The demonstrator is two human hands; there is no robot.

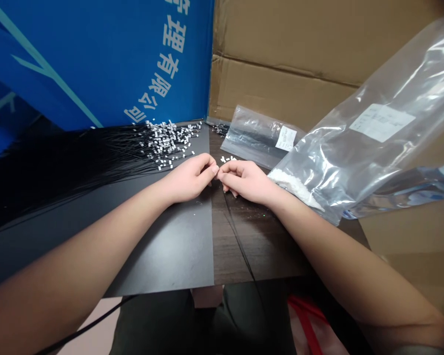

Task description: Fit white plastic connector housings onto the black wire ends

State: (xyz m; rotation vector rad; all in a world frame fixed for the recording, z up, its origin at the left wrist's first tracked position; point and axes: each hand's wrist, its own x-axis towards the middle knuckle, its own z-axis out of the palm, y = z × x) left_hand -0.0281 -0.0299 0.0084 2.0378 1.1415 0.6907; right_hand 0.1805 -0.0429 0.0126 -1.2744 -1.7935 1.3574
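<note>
My left hand (194, 176) and my right hand (247, 181) meet fingertip to fingertip over the table, both closed in a pinch. From beneath my right fingers, thin black wires (240, 244) trail toward me and over the table's front edge; my right hand appears to grip their upper end. Whatever my left fingertips pinch is too small and covered to make out. Just beyond the fingertips lie a few small white connector pieces (228, 159). A pile of black wires with white connectors (168, 140) spreads to the left of my left hand.
A large clear bag (358, 143) with white pieces (296, 187) at its bottom leans at the right. Behind my right hand lies a smaller labelled clear bag (261, 135). A blue printed panel (96, 54) and a cardboard wall (281, 59) stand at the back.
</note>
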